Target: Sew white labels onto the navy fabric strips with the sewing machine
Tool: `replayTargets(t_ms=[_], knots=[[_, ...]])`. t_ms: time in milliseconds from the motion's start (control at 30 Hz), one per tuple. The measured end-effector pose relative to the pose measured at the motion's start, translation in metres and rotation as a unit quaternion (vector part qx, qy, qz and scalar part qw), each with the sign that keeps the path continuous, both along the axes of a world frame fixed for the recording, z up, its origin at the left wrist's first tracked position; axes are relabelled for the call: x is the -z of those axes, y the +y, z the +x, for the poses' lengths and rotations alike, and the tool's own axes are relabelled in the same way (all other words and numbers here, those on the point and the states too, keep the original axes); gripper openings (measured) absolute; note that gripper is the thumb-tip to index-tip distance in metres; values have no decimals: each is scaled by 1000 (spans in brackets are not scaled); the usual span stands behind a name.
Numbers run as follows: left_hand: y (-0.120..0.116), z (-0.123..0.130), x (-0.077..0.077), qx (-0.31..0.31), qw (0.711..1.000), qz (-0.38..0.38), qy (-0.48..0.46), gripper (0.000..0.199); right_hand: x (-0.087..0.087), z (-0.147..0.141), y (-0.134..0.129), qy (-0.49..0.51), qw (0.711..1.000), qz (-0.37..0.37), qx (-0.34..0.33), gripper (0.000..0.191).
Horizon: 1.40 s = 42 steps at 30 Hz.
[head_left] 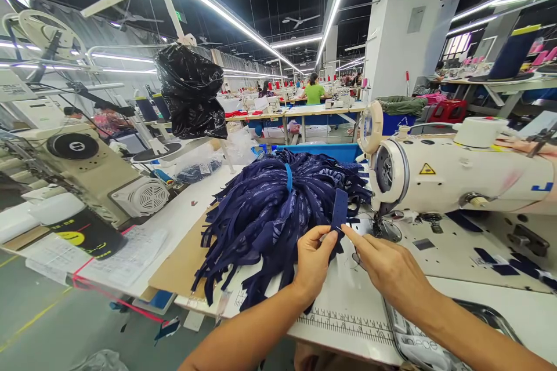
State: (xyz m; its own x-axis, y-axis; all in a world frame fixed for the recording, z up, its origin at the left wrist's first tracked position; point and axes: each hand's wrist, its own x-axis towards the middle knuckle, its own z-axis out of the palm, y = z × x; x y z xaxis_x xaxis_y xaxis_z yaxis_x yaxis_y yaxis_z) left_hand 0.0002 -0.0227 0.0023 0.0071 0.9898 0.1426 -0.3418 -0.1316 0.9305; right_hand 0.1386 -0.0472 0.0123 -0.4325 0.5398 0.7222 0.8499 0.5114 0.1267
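A navy fabric strip is held up over the worktable, in front of a navy bundle and just left of the sewing machine. The left hand pinches its lower part between thumb and fingers; the right hand brings an extended index finger to the same end, but its other fingers are hidden, so I cannot tell whether it grips anything. Holding it upright probably keeps that end in sight and separate from the similar strips behind. The piece looks flat, narrow and matte, tilted slightly, with a squared upper end. Behind it, the bundle spreads out in loose tails, and the blue band around its middle presumably keeps them together. A printed ruler scale runs along the near edge, cardboard lies partly beneath the bundle, and a black plastic bag hangs beyond.
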Motion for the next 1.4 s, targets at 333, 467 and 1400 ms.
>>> replayTargets(t_ms=[333,467,1400], knots=[[2,-3,5,-26,997,45,54,20,-3,1,1,-48,998,31,0,55],[1,-4,2,-35,993,74,88,17,-10,4,1,-85,995,49,-17,52],[-2,-3,-8,60,996,41,59,29,10,2,11,109,984,-81,-117,44]])
